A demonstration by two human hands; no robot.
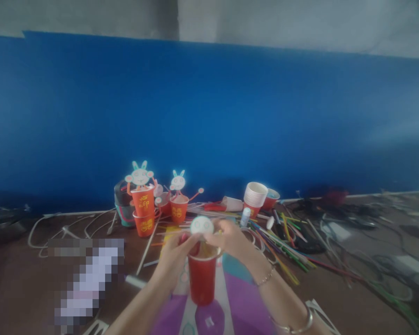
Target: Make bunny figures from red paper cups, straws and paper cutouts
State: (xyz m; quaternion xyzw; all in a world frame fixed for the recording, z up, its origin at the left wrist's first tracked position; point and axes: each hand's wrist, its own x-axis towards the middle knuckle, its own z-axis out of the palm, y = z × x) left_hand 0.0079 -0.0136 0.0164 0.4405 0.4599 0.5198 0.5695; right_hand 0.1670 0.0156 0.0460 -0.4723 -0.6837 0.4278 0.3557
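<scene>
A red paper cup [202, 279] stands upright in front of me, on purple and white sheets. Just above its rim is a round white paper face cutout [201, 225] with drawn eyes. My left hand [179, 249] pinches at the cutout's lower left edge, fingers closed. From the other side my right hand [226, 237] also closes its fingers at the cutout, close over the cup's rim. The exact contact of the fingertips is blurred.
Stacked red cups [145, 209] with a paper rabbit [140, 177] stand back left, beside another rabbit cup [179, 208]. Nested cups [255, 195] and a small glue bottle [245, 217] are back right. Colourful sticks [279, 251] and cables [370, 279] clutter the right; a marker [135, 281] lies left.
</scene>
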